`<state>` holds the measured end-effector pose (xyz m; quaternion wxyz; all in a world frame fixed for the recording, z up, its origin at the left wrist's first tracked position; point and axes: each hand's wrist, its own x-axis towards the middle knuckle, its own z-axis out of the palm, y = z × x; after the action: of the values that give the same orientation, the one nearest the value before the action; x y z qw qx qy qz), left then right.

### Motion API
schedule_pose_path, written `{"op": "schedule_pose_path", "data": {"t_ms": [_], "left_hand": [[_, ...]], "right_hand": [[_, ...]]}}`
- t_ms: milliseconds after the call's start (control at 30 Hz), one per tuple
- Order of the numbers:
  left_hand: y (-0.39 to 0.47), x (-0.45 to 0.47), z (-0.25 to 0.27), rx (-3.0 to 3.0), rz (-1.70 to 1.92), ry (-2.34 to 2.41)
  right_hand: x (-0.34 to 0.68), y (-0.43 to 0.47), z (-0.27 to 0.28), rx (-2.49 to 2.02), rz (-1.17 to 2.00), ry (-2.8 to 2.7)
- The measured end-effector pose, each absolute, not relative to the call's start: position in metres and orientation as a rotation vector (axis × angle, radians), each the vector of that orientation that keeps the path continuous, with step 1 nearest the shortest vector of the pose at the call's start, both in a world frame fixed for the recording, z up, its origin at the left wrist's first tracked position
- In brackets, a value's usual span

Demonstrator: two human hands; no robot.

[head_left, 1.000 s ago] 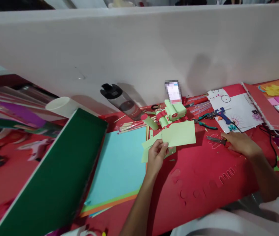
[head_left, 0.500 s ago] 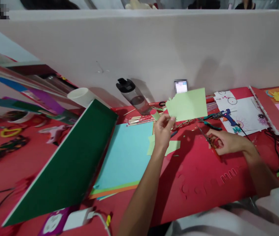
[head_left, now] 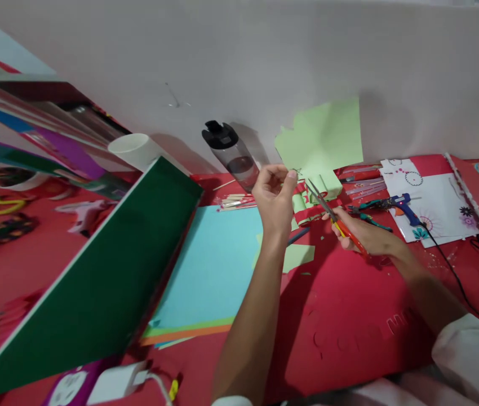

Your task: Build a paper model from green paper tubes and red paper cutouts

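In my right hand (head_left: 360, 231) is a pair of scissors (head_left: 320, 197) with red-orange and yellow grips, its blades pointing up and left towards my left hand. My left hand (head_left: 274, 189) is raised in a pinch; something tiny and dark shows at its fingertips, too small to name. Behind that hand, a light green paper sheet (head_left: 328, 135) with a ragged left edge stands up against the wall. Rolled green and red paper strips (head_left: 307, 200) lie below it. A light green scrap (head_left: 301, 256) lies on the red table near my left wrist.
A grey bottle (head_left: 237, 163) with a black lid stands by the wall. Left are a green board (head_left: 96, 276) and blue paper sheets (head_left: 214, 259). On the right lie pliers (head_left: 370, 208) and a blue glue gun (head_left: 404, 208) with its cord. A white charger (head_left: 115, 383) sits in front.
The light green sheet has left my left hand and now stands against the wall. My right hand with the scissors has moved left and up, closer to my left hand. The view has tilted down.
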<state>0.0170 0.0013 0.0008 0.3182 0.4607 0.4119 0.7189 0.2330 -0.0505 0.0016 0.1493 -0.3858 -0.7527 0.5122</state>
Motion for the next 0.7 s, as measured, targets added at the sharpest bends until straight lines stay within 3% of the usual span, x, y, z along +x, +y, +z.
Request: {"op": "schedule_pose_path", "data": {"t_ms": [233,700], "left_hand": [[0.0,0.019,-0.003,1.261,1.788,1.119],[-0.003,0.027,-0.022,1.299,1.571,1.096]], "right_hand": [[0.224,-0.056,-0.005,-1.187,1.348,-2.124],[0.223,-0.056,-0.008,-1.228,1.446,-1.935]]}}
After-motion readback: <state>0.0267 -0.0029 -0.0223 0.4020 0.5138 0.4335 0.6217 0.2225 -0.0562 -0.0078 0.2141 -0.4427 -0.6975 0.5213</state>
